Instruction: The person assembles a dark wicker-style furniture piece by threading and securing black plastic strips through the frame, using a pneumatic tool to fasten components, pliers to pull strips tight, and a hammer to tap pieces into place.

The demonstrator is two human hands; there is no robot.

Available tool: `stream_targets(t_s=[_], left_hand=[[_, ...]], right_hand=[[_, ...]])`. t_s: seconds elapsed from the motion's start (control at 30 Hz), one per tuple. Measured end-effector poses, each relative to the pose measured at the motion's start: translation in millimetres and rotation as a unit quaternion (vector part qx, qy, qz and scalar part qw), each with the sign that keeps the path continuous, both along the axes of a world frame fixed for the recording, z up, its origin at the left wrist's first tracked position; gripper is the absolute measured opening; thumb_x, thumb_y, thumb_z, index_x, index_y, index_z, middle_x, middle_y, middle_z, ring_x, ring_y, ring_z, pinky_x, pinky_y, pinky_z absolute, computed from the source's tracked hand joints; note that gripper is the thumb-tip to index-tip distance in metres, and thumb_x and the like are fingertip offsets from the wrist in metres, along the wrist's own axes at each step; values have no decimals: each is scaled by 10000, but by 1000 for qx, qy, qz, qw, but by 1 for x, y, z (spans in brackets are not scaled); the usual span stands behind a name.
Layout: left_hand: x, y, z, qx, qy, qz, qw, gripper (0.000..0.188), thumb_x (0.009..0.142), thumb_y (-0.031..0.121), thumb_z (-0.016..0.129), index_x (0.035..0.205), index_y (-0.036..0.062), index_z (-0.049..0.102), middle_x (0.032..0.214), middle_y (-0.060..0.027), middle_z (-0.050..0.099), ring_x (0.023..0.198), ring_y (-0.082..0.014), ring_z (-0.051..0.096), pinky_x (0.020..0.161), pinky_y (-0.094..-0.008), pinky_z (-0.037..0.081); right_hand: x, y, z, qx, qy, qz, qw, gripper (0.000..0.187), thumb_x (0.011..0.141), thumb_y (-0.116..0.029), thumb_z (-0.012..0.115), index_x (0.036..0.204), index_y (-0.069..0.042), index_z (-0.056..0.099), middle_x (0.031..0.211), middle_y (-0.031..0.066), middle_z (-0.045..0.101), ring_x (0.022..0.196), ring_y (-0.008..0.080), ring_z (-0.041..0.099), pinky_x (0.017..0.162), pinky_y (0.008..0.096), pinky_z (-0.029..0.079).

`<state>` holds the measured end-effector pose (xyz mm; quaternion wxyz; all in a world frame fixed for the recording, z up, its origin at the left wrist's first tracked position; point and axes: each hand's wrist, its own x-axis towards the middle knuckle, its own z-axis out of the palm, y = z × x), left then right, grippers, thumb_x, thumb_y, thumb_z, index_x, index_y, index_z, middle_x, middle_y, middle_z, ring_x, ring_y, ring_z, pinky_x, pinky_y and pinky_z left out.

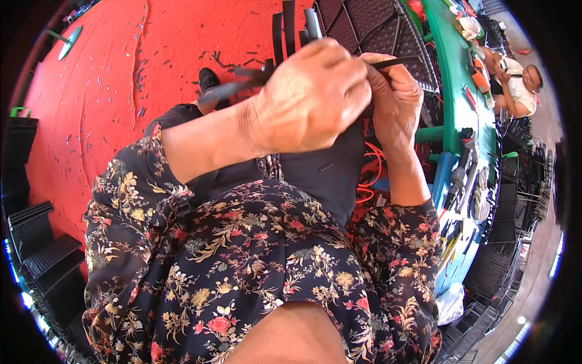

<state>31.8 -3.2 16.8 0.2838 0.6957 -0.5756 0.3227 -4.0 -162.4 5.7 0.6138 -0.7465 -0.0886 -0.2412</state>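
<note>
Both my hands are raised close together above my lap. My left hand [312,100] is closed, its fingers bent against the fingertips of my right hand. My right hand [397,100] pinches a flat black strip [397,61] between thumb and fingers, and the strip's free end points right. The strip appears to run into my left hand too, though its fingertips hide the grip. Several more dark strips [288,27] stick out behind my left hand, one of them blurred near the wrist. Just beyond my hands is a dark brown woven wicker panel [379,27].
A green table [447,79] with tools stands at the right, beside a blue shelf [445,176]. An orange cord [376,173] hangs by my right forearm. Black scraps litter the red floor [109,91]. A person [518,85] sits beyond the table. Dark woven furniture [45,236] lines the left.
</note>
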Motion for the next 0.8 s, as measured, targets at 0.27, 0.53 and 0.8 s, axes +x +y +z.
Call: stream_targets(t_s=[0.27,0.53,0.8], left_hand=[[9,17,-5,193,98,185,959,235,819,224,639,895,25,541,721,-142,583,695,-349,606,664,-440,448],[8,17,-10,114,202,168,958,296,746,279,729,804,52,548,698,-131,573,684,-374,596,571,-466,459],[1,13,-13,72,177,189,963,292,708,281,741,734,57,557,696,-113,582,677,-355,604,580,-454,467]], right_hand=[[-6,5,-2,-2,-15,22,1000,94,888,-106,675,926,-20,673,756,-35,621,714,21,501,662,188,418],[-2,14,20,133,60,123,982,208,962,-149,557,805,-17,594,753,84,673,619,64,522,578,193,425],[-8,11,20,133,52,116,983,220,971,-139,535,789,-23,576,732,87,663,616,68,492,585,196,399]])
